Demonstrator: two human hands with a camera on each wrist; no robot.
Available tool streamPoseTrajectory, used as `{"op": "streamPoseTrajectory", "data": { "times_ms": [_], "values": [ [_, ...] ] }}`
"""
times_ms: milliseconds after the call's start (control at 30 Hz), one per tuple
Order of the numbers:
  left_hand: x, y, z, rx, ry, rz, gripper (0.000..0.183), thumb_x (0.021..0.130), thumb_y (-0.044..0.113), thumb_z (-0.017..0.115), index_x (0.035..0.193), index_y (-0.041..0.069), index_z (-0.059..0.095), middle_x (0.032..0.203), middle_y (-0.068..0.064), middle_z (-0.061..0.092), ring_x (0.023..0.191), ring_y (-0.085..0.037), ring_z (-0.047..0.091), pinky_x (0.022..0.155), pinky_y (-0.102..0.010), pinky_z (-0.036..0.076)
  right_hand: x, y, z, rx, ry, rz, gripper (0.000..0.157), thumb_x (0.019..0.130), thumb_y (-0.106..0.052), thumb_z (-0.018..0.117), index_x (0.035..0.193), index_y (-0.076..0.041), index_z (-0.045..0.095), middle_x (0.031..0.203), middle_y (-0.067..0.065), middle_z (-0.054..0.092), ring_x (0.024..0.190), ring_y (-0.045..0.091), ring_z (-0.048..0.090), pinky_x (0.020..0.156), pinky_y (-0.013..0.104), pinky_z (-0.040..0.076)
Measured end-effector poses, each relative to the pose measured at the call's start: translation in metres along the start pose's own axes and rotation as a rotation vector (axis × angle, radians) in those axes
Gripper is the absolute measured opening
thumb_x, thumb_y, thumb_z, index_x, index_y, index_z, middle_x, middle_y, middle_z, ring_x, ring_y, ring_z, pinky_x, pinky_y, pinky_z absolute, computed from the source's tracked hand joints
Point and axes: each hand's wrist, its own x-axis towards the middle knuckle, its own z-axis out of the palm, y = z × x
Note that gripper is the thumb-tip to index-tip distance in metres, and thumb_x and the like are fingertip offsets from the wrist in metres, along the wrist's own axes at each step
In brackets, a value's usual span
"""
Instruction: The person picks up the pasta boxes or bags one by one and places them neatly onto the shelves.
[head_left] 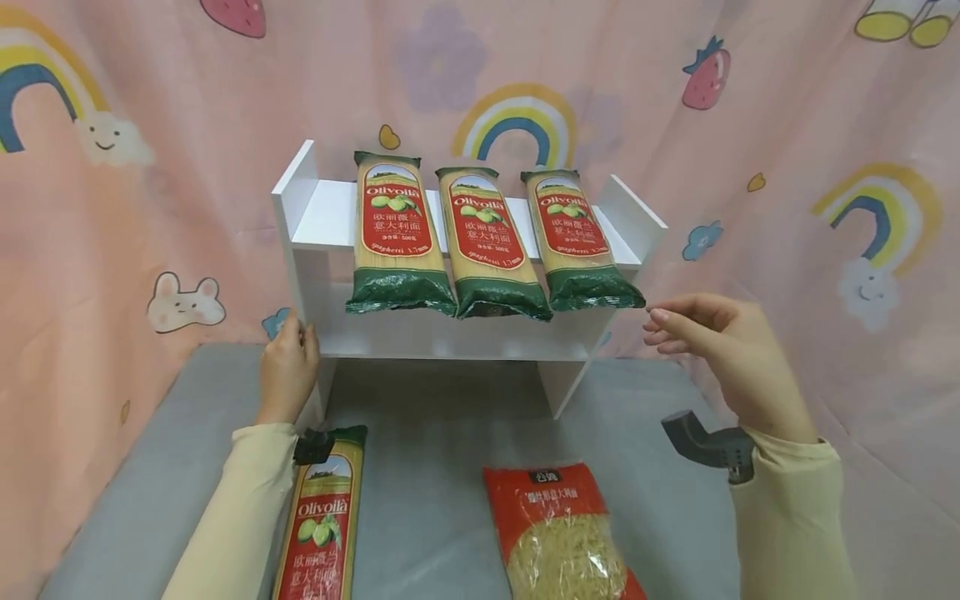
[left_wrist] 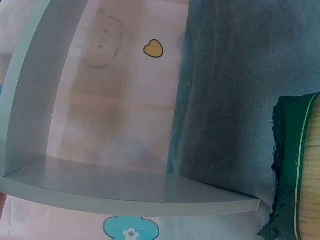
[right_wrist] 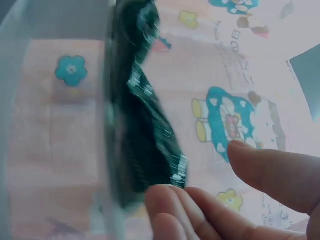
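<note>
A white two-tier shelf (head_left: 450, 337) stands at the back, three spaghetti packs with green ends on its top board: left pack (head_left: 396, 217), middle pack (head_left: 489, 242), right pack (head_left: 573, 233). They lie side by side, their lower ends jutting past the front edge. My left hand (head_left: 288, 371) grips the front edge of the shelf's left side panel, fingers curled. At the lower corner of the right pack is my right hand (head_left: 738, 354). In the right wrist view its thumb (right_wrist: 270, 172) stands apart from the fingers, whose tips are right at the pack's green end (right_wrist: 150, 135).
Another spaghetti pack (head_left: 322, 517) lies on the grey cloth-covered table (head_left: 420, 500), partly behind the left sleeve. A red bag of short pasta (head_left: 562, 533) lies front centre. A pink patterned curtain (head_left: 247, 125) hangs behind the shelf.
</note>
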Motion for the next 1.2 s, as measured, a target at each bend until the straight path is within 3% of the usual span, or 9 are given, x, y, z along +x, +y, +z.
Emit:
{"op": "streamPoseTrajectory", "data": {
  "times_ms": [200,400,767,967,1200],
  "values": [
    [0.001,-0.002,0.000,0.014,0.010,0.013,0.015,0.096,0.003,0.050,0.084,-0.006,0.047,0.066,-0.024,0.054,0.053,-0.037,0.054,0.047,-0.046,0.041,-0.023,0.024,0.030,0.077,0.058,0.015,0.011,0.092,-0.013,0.062,0.099,-0.006,0.068,0.085,0.001,0.069,0.073,0.013,0.066,0.068,0.022,0.052],
    [0.006,-0.001,0.001,0.002,0.029,0.026,0.014,0.096,0.003,0.050,0.085,-0.007,0.048,0.066,-0.024,0.053,0.051,-0.036,0.053,0.046,-0.046,0.040,-0.052,0.053,0.079,0.231,0.088,0.117,0.013,0.091,-0.009,0.063,0.096,0.002,0.067,0.081,0.006,0.069,0.070,0.020,0.065,0.066,0.029,0.053],
    [0.003,-0.003,0.002,-0.013,0.008,0.017,0.014,0.097,0.005,0.049,0.094,-0.009,0.051,0.071,-0.026,0.058,0.060,-0.041,0.060,0.051,-0.050,0.046,-0.090,0.087,0.168,0.433,-0.157,0.430,0.027,0.088,-0.013,0.066,0.100,0.010,0.063,0.081,0.013,0.068,0.068,0.021,0.066,0.066,0.036,0.054],
    [0.004,-0.003,0.003,-0.035,0.025,0.020,0.017,0.096,0.003,0.050,0.103,-0.012,0.053,0.076,-0.030,0.060,0.064,-0.044,0.061,0.054,-0.052,0.048,-0.104,0.096,0.203,0.525,-0.264,0.495,0.023,0.089,-0.014,0.065,0.097,0.008,0.064,0.079,0.009,0.067,0.069,0.018,0.064,0.069,0.035,0.054],
    [0.003,-0.004,0.003,-0.038,0.015,0.016,0.013,0.097,0.003,0.048,0.096,-0.009,0.051,0.076,-0.028,0.059,0.068,-0.044,0.062,0.056,-0.052,0.049,-0.123,0.107,0.243,0.616,-0.399,0.544,0.027,0.091,-0.012,0.062,0.096,0.015,0.062,0.075,0.005,0.067,0.063,0.011,0.063,0.062,0.026,0.053]
  ]
}}
